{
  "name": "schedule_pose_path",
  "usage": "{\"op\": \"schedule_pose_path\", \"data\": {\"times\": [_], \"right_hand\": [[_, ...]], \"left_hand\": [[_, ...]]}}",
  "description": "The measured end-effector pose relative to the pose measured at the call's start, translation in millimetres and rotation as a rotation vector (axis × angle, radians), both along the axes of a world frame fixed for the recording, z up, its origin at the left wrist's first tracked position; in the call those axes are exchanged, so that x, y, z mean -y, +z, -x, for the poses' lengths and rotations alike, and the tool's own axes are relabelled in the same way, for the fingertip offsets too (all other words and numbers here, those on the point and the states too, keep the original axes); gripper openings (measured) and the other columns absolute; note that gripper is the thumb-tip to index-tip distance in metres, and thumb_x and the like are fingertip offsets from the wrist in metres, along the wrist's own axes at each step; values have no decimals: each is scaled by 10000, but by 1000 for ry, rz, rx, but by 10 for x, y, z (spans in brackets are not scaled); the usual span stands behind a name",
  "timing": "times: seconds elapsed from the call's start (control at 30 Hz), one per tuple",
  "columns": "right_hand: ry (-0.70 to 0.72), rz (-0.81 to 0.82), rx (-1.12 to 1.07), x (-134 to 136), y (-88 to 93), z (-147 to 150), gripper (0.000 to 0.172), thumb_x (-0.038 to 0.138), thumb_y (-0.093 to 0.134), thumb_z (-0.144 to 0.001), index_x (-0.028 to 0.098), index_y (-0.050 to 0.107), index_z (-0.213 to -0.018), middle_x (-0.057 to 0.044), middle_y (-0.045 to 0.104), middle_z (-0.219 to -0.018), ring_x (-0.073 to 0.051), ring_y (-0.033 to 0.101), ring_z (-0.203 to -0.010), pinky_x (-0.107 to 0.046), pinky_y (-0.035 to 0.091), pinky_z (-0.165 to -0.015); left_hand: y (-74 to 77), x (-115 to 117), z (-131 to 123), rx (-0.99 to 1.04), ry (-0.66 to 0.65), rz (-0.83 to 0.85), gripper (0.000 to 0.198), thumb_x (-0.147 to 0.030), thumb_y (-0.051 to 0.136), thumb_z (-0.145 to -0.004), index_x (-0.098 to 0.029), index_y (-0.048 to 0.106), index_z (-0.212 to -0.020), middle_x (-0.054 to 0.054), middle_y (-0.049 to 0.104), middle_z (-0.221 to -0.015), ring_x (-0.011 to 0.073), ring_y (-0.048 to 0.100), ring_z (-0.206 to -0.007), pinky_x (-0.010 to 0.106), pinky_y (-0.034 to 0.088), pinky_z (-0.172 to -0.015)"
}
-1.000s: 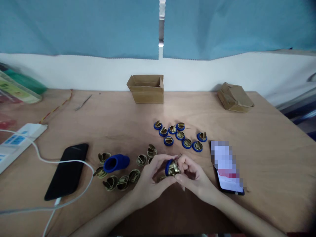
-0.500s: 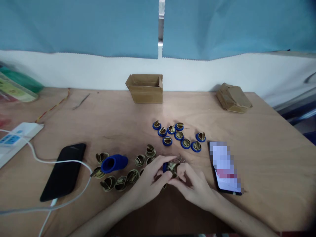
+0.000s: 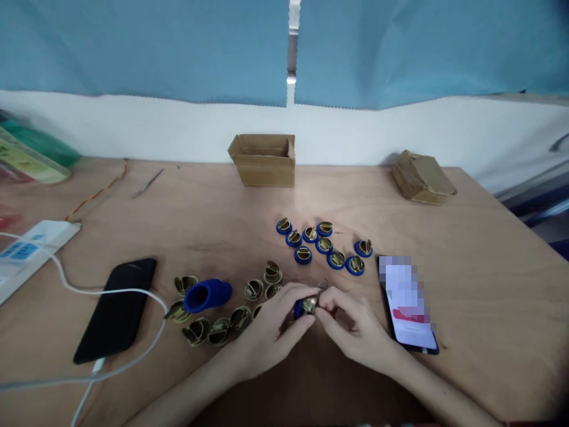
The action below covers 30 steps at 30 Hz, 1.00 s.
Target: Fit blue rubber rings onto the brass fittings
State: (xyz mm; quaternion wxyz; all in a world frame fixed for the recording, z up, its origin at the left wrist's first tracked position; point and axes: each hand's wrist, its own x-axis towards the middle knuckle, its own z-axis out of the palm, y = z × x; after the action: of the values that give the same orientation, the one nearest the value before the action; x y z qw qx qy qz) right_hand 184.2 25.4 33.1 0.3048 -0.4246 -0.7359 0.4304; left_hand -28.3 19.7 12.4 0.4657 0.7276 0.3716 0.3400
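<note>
My left hand (image 3: 281,320) is closed on a round brass fitting with a blue ring (image 3: 299,308), gripping it between thumb and fingers. The fingers of my right hand (image 3: 353,323) are pinched together at the right edge of that same fitting. Part of the fitting is hidden by my fingers. Several bare brass fittings (image 3: 240,320) with raised flaps lie left of my hands. Among them rests a stack of blue rings (image 3: 208,295) on its side. Beyond my hands sit several brass fittings with blue rings round them (image 3: 336,259).
Right of my hands lies a phone with a lit screen (image 3: 406,305). A dark phone (image 3: 116,309) with a white cable (image 3: 133,290) is on the left, near a power strip (image 3: 26,252). An open cardboard box (image 3: 267,172) and another box (image 3: 424,178) stand at the back, with tweezers (image 3: 148,182) farther left.
My right fingers have shifted slightly on the fitting, to its right edge, showing more of its brass face. My left hand still holds it. The view has moved a little.
</note>
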Motion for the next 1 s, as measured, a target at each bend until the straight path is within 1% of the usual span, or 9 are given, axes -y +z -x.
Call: {"op": "schedule_pose_path", "data": {"times": [0.13, 0.3, 0.43, 0.57, 0.67, 0.77, 0.83, 0.9, 1.0], "right_hand": [[81, 85, 0, -43, 25, -11, 235, 247, 539, -1009, 216, 528, -776, 34, 533, -700, -115, 490, -595, -241, 381, -538], [104, 193, -16, -60, 53, -48, 230, 303, 539, -1022, 220, 567, -810, 14, 604, -753, -132, 560, -644, -246, 409, -547], [103, 149, -14, -59, 44, -34, 193, 260, 542, -1000, 221, 540, -812, 14, 596, -778, -122, 552, -633, -238, 412, -543], [82, 112, -61, -49, -10, -1, 231, 241, 546, -984, 220, 500, -759, 21, 582, -715, -122, 545, -617, -235, 424, -552], [118, 218, -129, -39, -15, -18, 260, 310, 516, -1028, 220, 513, -784, 11, 631, -700, -134, 599, -612, -251, 457, -574], [110, 304, -170, -57, 36, -93, 312, 391, 469, -1066, 225, 507, -805, 8, 647, -685, -145, 631, -619, -272, 484, -614], [43, 235, -79, -93, 68, -165, 318, 409, 475, -1067, 227, 508, -808, 14, 623, -686, -141, 602, -617, -269, 451, -600], [8, 110, 94, -142, 72, -234, 288, 389, 503, -1056, 228, 516, -817, 26, 586, -682, -130, 541, -592, -264, 385, -569], [66, -11, 329, -209, 20, -293, 238, 310, 539, -1025, 221, 521, -805, 38, 550, -649, -122, 477, -563, -269, 308, -557]], "left_hand": [[-27, 13, -11, -29, 0, -61, 385, -181, 529, -1019, -286, 525, -1390, 102, 616, -1330, 238, 603, -1260, 396, 497, -1082], [-23, 22, -26, -25, 7, -77, 388, -177, 519, -1024, -297, 516, -1393, 94, 616, -1325, 229, 611, -1247, 398, 503, -1076], [-40, 39, -44, -26, 22, -92, 380, -169, 530, -1013, -281, 523, -1376, 101, 623, -1326, 234, 622, -1239, 399, 510, -1068], [-57, 49, -48, -30, 28, -111, 406, -156, 532, -1009, -286, 516, -1393, 90, 633, -1330, 219, 624, -1247, 371, 506, -1074], [-50, 33, -40, -11, 39, -121, 410, -150, 523, -1009, -286, 524, -1396, 87, 640, -1342, 219, 618, -1265, 364, 495, -1091], [5, -4, -5, 11, 119, -137, 380, -142, 523, -1007, -271, 556, -1363, 88, 650, -1333, 214, 628, -1251, 350, 502, -1081], [80, -32, 44, 18, 187, -178, 367, -140, 529, -1005, -262, 573, -1348, 89, 665, -1302, 211, 644, -1220, 343, 518, -1059], [180, -54, 116, 0, 233, -254, 366, -152, 555, -998, -255, 581, -1349, 93, 674, -1278, 216, 656, -1199, 343, 540, -1032], [334, -52, 253, -106, 271, -361, 387, -172, 591, -987, -257, 577, -1364, 93, 681, -1279, 222, 674, -1181, 347, 572, -1000]]}}
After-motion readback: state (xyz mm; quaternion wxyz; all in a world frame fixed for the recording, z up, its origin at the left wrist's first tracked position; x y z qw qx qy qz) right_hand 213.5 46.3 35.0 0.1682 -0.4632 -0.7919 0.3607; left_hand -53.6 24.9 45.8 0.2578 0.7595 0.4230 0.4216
